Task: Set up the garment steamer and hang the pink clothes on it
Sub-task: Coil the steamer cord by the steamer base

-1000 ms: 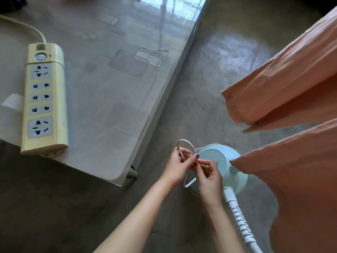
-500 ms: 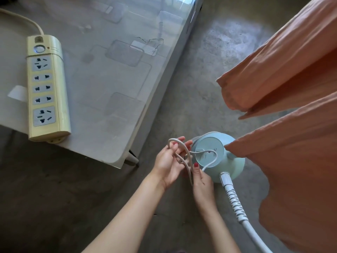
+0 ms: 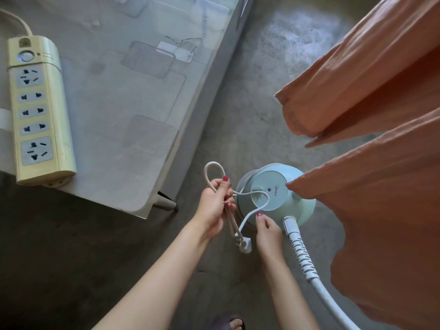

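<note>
The pale blue steamer base (image 3: 273, 194) stands on the concrete floor, its white ribbed hose (image 3: 302, 253) running off toward the lower right. My left hand (image 3: 215, 206) grips a folded bundle of the white power cord (image 3: 212, 170), whose loop sticks up above my fingers. The white plug (image 3: 244, 244) dangles below that hand. My right hand (image 3: 267, 231) pinches a loose curl of the same cord in front of the base. Pink clothes (image 3: 371, 115) hang at the right, covering part of the base.
A glass-topped table (image 3: 133, 96) fills the upper left, with a yellow power strip (image 3: 35, 110) lying near its front edge. A table leg foot (image 3: 165, 202) stands close to my left hand. A slippered foot (image 3: 228, 323) shows at the bottom.
The cord bundle has loosened: a curl has come free across the steamer base and the plug now hangs below my left hand. My right hand has drawn back toward me.
</note>
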